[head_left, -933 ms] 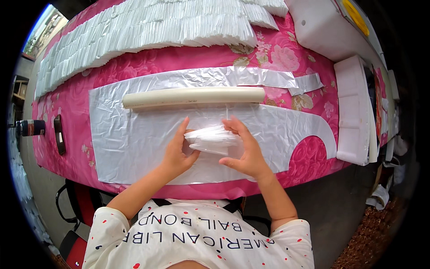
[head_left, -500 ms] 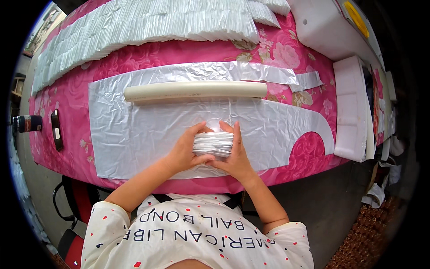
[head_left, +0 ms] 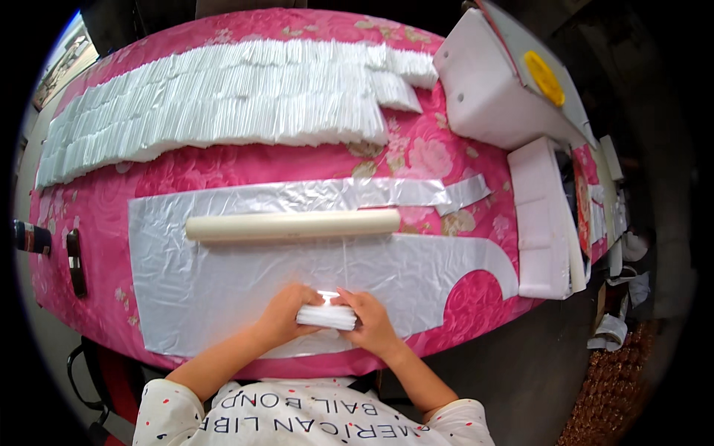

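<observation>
A small stack of folded white plastic sheets sits between my two hands, above the near part of a pale silvery plastic sheet. My left hand grips the stack's left end, and my right hand closes round its right end. Thumbs and fingertips press on it from both sides; some fingers are hidden or a little blurred. Beyond my hands a cream-coloured tube lies crosswise on the silvery sheet. That sheet has a curved cutout at its right side and a strip along its far edge.
Rows of folded white plastic bundles fill the far side of the pink flowered tablecloth. White foam boxes stand at the right, one carrying a yellow tape roll. A phone-like dark object and a dark jar are at the left.
The view has tipped up, so the table sits lower and more of its far side shows. Both hands keep hold of the stack, which has turned and shows fewer layered edges.
</observation>
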`<state>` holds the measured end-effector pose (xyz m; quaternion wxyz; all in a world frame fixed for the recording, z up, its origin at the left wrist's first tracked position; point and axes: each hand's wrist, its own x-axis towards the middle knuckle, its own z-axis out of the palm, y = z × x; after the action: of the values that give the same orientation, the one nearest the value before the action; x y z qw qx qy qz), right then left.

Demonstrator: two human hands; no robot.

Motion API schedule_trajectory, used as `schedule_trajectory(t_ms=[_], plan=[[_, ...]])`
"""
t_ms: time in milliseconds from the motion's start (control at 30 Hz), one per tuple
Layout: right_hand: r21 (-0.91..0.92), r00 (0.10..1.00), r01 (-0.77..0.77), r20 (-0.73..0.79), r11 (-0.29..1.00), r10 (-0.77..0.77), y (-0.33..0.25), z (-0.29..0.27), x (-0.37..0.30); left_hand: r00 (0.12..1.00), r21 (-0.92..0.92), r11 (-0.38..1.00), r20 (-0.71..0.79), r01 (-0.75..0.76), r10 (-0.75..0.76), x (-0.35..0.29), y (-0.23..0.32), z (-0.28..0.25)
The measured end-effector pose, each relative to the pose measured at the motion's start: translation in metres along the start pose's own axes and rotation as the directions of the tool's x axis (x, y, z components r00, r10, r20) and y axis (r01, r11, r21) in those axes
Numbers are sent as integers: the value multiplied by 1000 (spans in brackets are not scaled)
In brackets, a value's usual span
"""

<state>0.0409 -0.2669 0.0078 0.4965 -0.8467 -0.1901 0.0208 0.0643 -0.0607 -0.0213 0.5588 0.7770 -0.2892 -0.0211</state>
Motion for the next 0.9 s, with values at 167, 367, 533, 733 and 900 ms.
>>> schedule_trajectory(t_ms=[167,367,533,733,900], plan=[[128,994,-42,-97,991,55,0,2,9,1000,-47,999,12,-4,4,2,-2,0],[-8,988,98,119,995,-96,13,-2,15,991,-47,992,68,117,-114,3,4,-7],[15,971,144,-196,989,-138,8,-25,38,990,9,1000,-143,-12,13,-1,-1,-8],[-63,636,-99,-771,993,14,30,-153,184,997,66,997,-75,29,-24,1,-3,-10],[-558,496,-474,-808,681,-317,70,-235,308,997,12,998,-41,67,-67,3,0,-11]])
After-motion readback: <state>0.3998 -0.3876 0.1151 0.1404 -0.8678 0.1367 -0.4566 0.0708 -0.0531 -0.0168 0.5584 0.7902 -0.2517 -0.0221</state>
